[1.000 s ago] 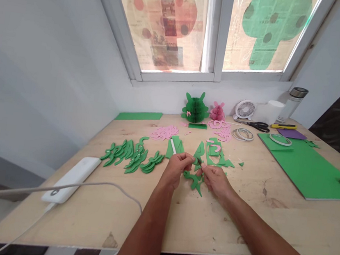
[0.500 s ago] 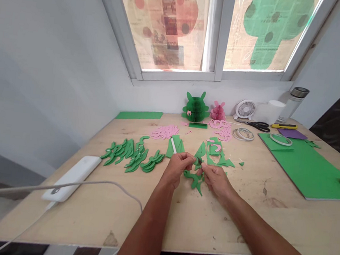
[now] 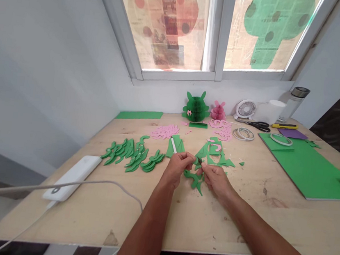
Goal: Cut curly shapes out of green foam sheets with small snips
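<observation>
My left hand (image 3: 180,165) is closed in a pinch on a small green paper piece (image 3: 196,161) above the table. Facing it, my right hand (image 3: 213,177) is closed too, its fingertips close against that piece. A small dark tip shows by the right fingertips; its kind I cannot make out. Under and between the hands lie curved green paper scraps (image 3: 194,181). Just beyond my left hand, a white pen (image 3: 174,145) rests on green paper (image 3: 180,143). More green offcuts (image 3: 219,157) lie beyond my right hand.
Left on the wooden table (image 3: 84,220) are stacked green cutouts (image 3: 137,158) and a white power bank (image 3: 72,177) with a cable (image 3: 101,182). Behind are pink scraps (image 3: 165,131), paper figures (image 3: 196,108), tape rolls (image 3: 245,134) and black-handled scissors (image 3: 259,125). Green sheets (image 3: 310,169) lie right.
My hands shift only very slightly at the green paper piece. Everything else on the table stays in place.
</observation>
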